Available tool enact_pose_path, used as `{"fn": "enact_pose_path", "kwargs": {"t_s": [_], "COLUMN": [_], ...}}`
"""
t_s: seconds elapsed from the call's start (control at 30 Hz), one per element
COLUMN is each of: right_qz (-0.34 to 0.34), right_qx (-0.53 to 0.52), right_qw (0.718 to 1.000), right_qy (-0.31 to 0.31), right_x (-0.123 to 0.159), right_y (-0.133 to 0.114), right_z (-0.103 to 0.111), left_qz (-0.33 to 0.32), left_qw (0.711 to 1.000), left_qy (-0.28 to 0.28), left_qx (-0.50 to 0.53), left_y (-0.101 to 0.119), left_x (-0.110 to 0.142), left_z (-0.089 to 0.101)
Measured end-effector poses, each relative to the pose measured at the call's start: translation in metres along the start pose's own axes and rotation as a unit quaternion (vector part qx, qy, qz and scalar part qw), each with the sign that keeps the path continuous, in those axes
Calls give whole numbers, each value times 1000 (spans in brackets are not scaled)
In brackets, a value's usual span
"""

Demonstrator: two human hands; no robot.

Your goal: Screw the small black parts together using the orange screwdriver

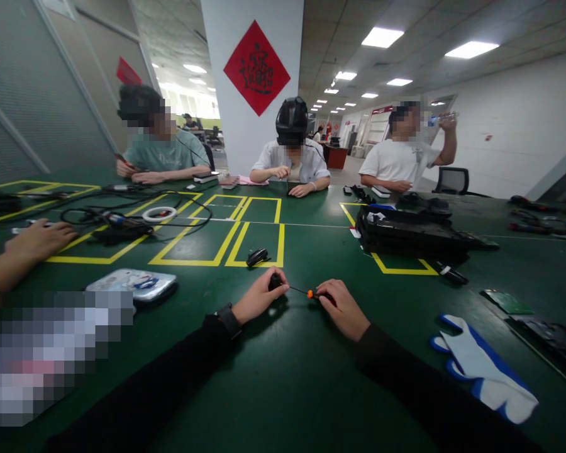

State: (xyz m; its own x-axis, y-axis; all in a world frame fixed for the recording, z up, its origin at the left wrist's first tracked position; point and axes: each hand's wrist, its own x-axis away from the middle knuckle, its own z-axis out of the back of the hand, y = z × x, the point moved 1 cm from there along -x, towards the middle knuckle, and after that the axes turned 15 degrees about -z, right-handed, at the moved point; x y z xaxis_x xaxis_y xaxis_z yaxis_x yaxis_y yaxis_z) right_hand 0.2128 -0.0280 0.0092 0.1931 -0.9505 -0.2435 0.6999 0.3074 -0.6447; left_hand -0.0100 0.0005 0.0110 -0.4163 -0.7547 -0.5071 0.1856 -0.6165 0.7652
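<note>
Our left hand (pixel 259 297) pinches a dark knob (pixel 275 281), our right hand (pixel 345 308) grips the tool (pixel 310 294) behind its orange collar, thin shaft between them over the worktop (pixel 273 390). Tool looks light and stiff, shaft maybe slick; we'd hold the thicker end.

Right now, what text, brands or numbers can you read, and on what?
"招財進寶", merged into one brush-style figure: red diamond sign on the pillar.
Too small or blurred to read: any marks on the second red sheet, bottle, T-shirt.
No brands or numbers legible.
</note>
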Motion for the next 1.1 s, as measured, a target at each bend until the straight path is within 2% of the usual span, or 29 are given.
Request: {"fn": "enact_pose_path", "kwargs": {"t_s": [0.47, 0.73, 1.1], "right_qz": [-20, 1, -19], "right_qx": [9, 8, 21], "right_qw": [1000, 1000, 1000], "right_qy": [1, 2, -1], "right_x": [1, 1, 1], "right_y": [-1, -1, -1], "right_z": [2, 1, 1], "left_qz": [-5, 0, -4], "left_qw": [1000, 1000, 1000], "left_qy": [-11, -6, -2], "left_qx": [-16, -12, -8], "left_y": [-1, 0, 2], "left_x": [0, 0, 0], "left_z": [1, 0, 0]}}
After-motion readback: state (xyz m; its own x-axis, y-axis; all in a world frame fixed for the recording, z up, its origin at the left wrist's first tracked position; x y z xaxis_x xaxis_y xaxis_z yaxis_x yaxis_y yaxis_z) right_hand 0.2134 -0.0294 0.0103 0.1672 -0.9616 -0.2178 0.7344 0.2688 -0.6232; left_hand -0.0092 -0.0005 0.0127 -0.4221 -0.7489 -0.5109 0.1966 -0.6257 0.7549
